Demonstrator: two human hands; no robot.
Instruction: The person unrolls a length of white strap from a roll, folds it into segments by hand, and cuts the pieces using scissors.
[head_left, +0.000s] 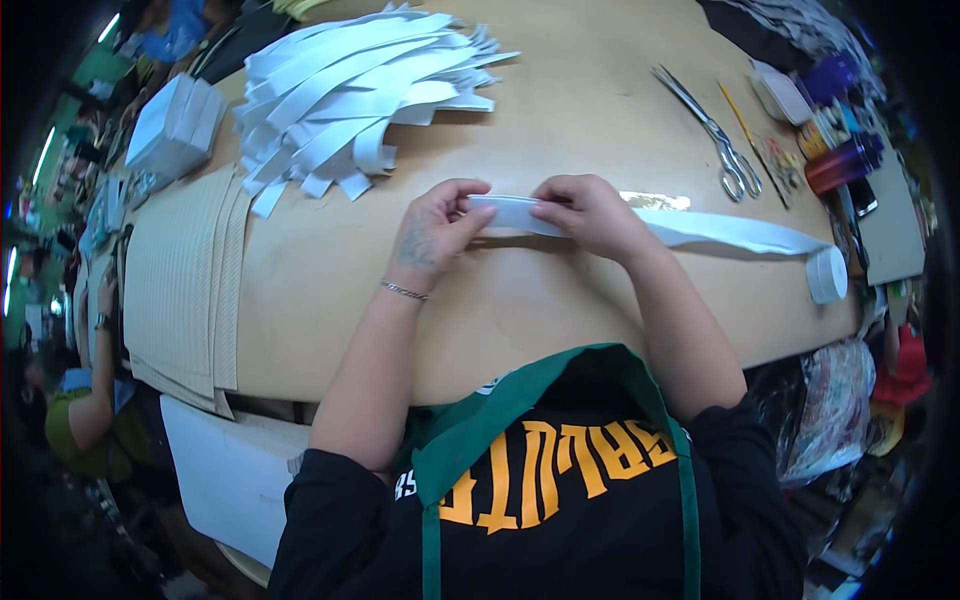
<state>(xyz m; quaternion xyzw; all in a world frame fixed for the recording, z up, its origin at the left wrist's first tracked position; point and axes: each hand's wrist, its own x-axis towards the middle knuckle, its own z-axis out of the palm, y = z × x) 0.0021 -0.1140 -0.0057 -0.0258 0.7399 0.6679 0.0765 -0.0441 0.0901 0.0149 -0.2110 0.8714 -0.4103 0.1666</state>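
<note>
Between my two hands, a white elastic-looking band [515, 215] is stretched flat over the middle of the table. My left hand [440, 225] pinches its left end between thumb and fingers. A short way along, my right hand [592, 215] grips the same band, thumb on top. From behind my right wrist the band runs on to the right, ending at a small white roll [826, 275] near the table's right edge. A large heap of cut white strips [360, 85] lies beyond my left hand.
Scissors [718, 145] and a yellow pencil [735, 105] lie at the far right, near a purple-red tumbler [842, 163] and a phone [862, 197]. Brown corrugated cardboard sheets [180, 285] cover the left side, below a white block-shaped stack [175, 125]. Another person's arm [95, 385] shows at far left.
</note>
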